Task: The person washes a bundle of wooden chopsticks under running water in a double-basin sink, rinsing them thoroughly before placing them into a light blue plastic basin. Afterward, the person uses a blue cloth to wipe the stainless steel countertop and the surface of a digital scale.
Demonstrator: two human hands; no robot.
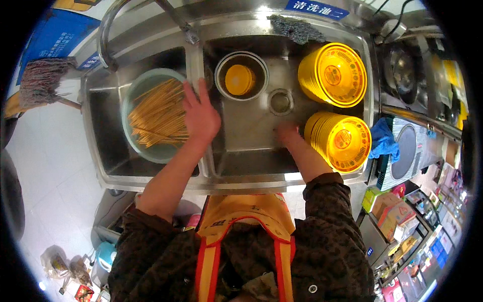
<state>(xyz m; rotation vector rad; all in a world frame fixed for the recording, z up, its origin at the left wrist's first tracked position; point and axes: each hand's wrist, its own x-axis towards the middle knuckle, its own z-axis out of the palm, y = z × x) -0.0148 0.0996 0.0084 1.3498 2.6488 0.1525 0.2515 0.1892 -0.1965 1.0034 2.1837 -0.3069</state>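
My left hand [202, 115] lies over the right edge of a pale green basin [133, 145], its fingers apart near the sink divider. The basin stands in the left sink bowl and holds many thin wooden sticks [160, 113]. Blurred, my right hand [287, 133] is low in the right bowl of the steel sink [245, 132], left of the lower stack of yellow bowls [337, 141]; its fingers are hard to make out. Another stack of yellow bowls [332, 75] leans above that one. A round metal pot [241, 53] with a yellow bowl [238, 79] inside stands at the upper left.
A curved faucet [102, 37] arches over the left bowl. On the back rim lies a dark grey mesh cloth [296, 29]. A mop head [41, 81] is at the left, a blue cloth [384, 141] by the sink's right side. The drain [280, 102] sits mid-bowl.
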